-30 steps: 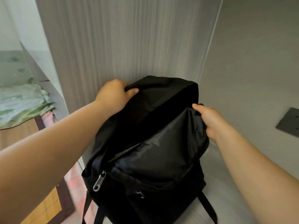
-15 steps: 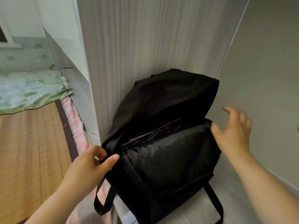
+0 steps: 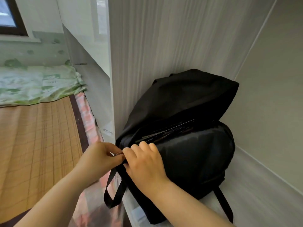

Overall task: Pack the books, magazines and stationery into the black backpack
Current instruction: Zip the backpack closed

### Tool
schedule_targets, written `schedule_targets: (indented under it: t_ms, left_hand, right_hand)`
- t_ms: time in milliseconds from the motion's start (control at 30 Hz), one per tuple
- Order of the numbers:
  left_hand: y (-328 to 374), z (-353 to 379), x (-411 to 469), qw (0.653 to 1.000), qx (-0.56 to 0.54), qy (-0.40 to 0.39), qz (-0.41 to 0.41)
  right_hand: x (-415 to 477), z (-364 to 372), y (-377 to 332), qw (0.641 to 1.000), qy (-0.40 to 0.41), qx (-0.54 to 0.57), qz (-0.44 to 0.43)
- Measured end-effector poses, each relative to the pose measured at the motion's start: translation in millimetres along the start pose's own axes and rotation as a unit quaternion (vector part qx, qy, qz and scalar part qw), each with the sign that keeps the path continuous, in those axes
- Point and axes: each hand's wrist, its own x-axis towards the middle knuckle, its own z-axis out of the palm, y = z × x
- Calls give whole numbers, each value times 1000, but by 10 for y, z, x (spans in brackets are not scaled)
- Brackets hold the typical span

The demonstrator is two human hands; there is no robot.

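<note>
The black backpack (image 3: 188,128) stands on a pale desk surface in the corner, leaning against a wood-grain side panel. Its main compartment gapes open along the top, and the dark edges of books or magazines (image 3: 165,132) show inside the slit. My left hand (image 3: 100,156) pinches a small metal zipper pull at the backpack's left corner. My right hand (image 3: 144,163) lies right beside it, fingers curled over the front rim of the opening and gripping the fabric. The two hands touch at the zipper.
Black straps (image 3: 113,190) dangle off the desk edge at the left. A bed with a bamboo mat (image 3: 36,145) and a green patterned blanket (image 3: 36,84) lies to the left. The wood-grain panel (image 3: 164,46) and a grey wall (image 3: 270,95) close in the backpack.
My right hand has crossed from the backpack's right side to its left corner, next to my left hand. My left hand has closed on the zipper pull. The view has shifted rightward and down.
</note>
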Motion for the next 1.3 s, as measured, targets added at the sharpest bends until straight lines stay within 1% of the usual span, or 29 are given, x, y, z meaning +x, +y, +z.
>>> schedule_targets:
  t_ms: [67,167,233,333,433,500,600,700,767,833,900,967,1000,1067,1100,1133,1200,1300]
  left_hand:
    - [7,16,-3,999,-44,1,-1]
    - [17,28,-30,996,-85,-9,25]
    - [-6,23,-61,992,-122,-20,36]
    - [-134,67,-91,987,-148,7,56]
    - [-200,197,-42,992,-71,45,96]
    - [-178,256,16,988,-34,71,132]
    - [-194,300,97,982,-17,52,182]
    - [-269,285,156,967,16,55,249]
    - [-323,264,185,962,22,44,268]
    - [-340,224,220,961,24,32,273]
    - [-327,189,248,960,33,-3,276]
    - [-298,141,236,968,15,-39,246]
    - [-288,126,228,974,-19,-47,222]
    - [-226,93,201,977,-136,-35,161]
    - [-195,91,201,973,-185,-26,134]
    - [-152,93,220,970,-212,-16,121]
    - [-66,115,282,975,-191,-9,114]
    - [6,141,403,988,-97,-13,118]
  right_hand:
    - [71,6,-3,1000,14,-11,16]
    - [115,-8,31,999,32,-22,30]
    - [117,8,66,998,38,-5,44]
    - [88,6,96,993,49,45,98]
    - [57,-94,66,988,71,82,111]
    - [58,-168,53,987,92,72,111]
    - [58,-239,97,982,116,43,144]
    - [49,-247,125,974,123,33,188]
    - [65,-249,110,967,127,33,218]
    - [93,-257,80,962,137,41,233]
    - [126,-272,70,957,143,59,245]
    - [123,-260,85,959,133,76,238]
    - [109,-248,92,963,120,81,226]
    - [73,-230,90,969,102,81,209]
    - [52,-216,84,969,107,82,205]
    - [29,-194,72,969,117,80,201]
    - [-14,-133,27,971,140,60,186]
    - [-55,-65,-34,968,169,47,179]
